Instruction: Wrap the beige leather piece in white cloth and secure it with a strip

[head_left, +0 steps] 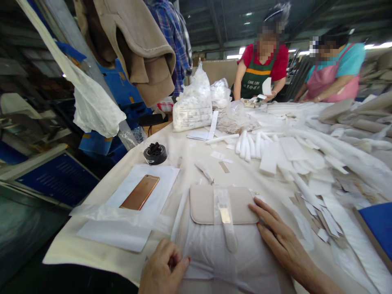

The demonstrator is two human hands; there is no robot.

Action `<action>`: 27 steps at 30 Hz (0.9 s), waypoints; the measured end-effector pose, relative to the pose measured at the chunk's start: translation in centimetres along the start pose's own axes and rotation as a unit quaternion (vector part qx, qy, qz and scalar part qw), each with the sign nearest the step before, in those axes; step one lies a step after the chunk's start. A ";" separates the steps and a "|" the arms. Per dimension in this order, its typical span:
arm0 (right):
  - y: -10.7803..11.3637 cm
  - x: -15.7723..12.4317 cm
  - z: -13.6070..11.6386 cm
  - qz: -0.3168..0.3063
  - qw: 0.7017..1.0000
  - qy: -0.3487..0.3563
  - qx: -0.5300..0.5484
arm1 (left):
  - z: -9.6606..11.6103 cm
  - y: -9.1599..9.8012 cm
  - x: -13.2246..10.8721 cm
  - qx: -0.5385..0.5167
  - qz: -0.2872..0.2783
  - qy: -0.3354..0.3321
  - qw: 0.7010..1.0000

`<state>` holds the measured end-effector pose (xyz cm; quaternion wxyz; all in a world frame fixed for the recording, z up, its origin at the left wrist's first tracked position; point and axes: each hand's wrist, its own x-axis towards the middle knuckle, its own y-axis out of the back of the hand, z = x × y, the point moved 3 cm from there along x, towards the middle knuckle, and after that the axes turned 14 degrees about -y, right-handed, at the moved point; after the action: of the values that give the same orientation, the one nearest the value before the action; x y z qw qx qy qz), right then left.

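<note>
A beige handbag lies flat in front of me, its flap toward the far side. A strap with a gold-coloured plate crosses the flap, partly under clear film. Thin white wrapping covers the bag's lower body. My right hand rests along the bag's right side, fingers stretched out, fingertips touching the flap's edge. At the near left corner, my left hand is closed, with fingers curled and thumb beside the wrapping. Whatever it may pinch is hidden.
A gold phone lies on white sheets at left, near a black tape roll. White foam strips and paper scraps cover the right side. Filled plastic bags stand at the back. Two people work across the table.
</note>
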<state>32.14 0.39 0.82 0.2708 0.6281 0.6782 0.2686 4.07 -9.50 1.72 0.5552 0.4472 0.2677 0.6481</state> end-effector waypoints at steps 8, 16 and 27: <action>1.8 1.3 -0.8 -0.013 0.997 0.056 -0.059 | 2.5 -1.0 3.2 0.169 0.116 -0.368 0.907; 2.9 1.3 -3.3 0.060 0.887 0.393 -0.235 | 1.4 -3.8 3.1 0.160 0.107 -0.351 0.916; 2.1 1.2 -4.6 -0.056 0.862 0.406 -0.298 | 0.8 -4.3 3.2 0.139 0.064 -0.311 0.938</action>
<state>30.35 1.58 5.51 0.1607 0.3139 0.6498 0.6733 6.85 -5.49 -0.67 0.5004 0.7150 0.1397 0.4678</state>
